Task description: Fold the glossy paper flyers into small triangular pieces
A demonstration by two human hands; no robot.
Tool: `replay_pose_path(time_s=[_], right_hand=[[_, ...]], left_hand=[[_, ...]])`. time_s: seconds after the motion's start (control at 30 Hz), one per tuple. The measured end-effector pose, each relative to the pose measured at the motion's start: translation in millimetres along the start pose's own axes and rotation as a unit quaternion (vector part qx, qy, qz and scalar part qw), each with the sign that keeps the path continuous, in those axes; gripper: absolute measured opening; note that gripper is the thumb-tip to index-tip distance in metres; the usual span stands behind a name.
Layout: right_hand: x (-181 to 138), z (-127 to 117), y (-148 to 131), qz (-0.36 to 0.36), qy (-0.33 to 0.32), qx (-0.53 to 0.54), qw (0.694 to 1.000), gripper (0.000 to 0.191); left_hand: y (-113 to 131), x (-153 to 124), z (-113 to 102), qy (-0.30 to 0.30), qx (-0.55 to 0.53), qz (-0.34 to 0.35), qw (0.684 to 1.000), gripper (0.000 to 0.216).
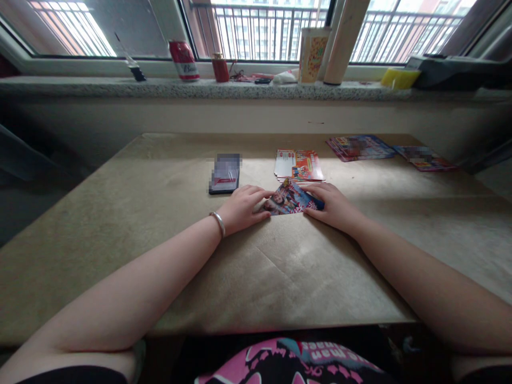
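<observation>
Holding a colourful card (291, 198), mostly blue with red and white patches, low over the middle of the table (256, 277), between the 2 hands. Pinching the left end with the left hand (248, 207), thumb toward the near edge and fingers toward the far side. Gripping the right end likewise with the right hand (333, 207). Cannot tell a light touch on the table from a slight lift. Wearing a silver bangle (218, 224) on the left wrist.

Just past the card, can see a red-and-white stack (306, 164), loosely squared. Left of that, near the left hand, can see a dark case (224, 175), partly blurred. Farther off to the right, can see 2 blue-and-red piles: a fanned pile (378, 147) and, just beside it, a smaller pile (432, 160).

Above, on the speckled sill (248, 92), can make out a red can (183, 61), a red jar (220, 68), a patterned cup (314, 56) and a yellow object (400, 78). Behind, through the window (264, 37), can see railings.
</observation>
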State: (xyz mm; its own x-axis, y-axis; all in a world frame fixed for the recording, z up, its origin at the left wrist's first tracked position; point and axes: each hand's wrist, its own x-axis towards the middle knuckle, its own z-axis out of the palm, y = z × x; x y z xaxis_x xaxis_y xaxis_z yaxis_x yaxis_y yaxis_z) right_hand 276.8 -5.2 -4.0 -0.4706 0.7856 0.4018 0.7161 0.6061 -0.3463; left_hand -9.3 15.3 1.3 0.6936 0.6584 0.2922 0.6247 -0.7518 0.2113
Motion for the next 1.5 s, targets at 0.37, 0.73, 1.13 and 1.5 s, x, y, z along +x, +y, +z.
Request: replay_pose_path(time_s=[0.37, 0.73, 1.13, 1.5], right_hand=[[-0.7, 0.4, -1.7, 0.017, 0.056, 0.057, 0.997, 0.056], [0.7, 2.6, -4.2, 0.110, 0.109, 0.176, 0.972, 0.031], [-1.2, -8.9, -12.4, 0.011, 0.143, 0.131, 0.981, 0.011], [-3.7, -18.5, -12.2, -0.046, 0.071, 0.172, 0.981, 0.016]], left_hand=[[-2.4, -0.6, 2.3, 0.007, 0.002, -0.008, 1.000, 0.047], [-2.8, 0.3, 3.9, 0.064, -0.007, 0.047, 0.997, 0.037], [-4.0, 2.3, 2.9, 0.121, 0.024, 0.093, 0.988, 0.014], [-6.7, -3.1, 5.4, 0.092, 0.062, 0.065, 0.992, 0.020]])
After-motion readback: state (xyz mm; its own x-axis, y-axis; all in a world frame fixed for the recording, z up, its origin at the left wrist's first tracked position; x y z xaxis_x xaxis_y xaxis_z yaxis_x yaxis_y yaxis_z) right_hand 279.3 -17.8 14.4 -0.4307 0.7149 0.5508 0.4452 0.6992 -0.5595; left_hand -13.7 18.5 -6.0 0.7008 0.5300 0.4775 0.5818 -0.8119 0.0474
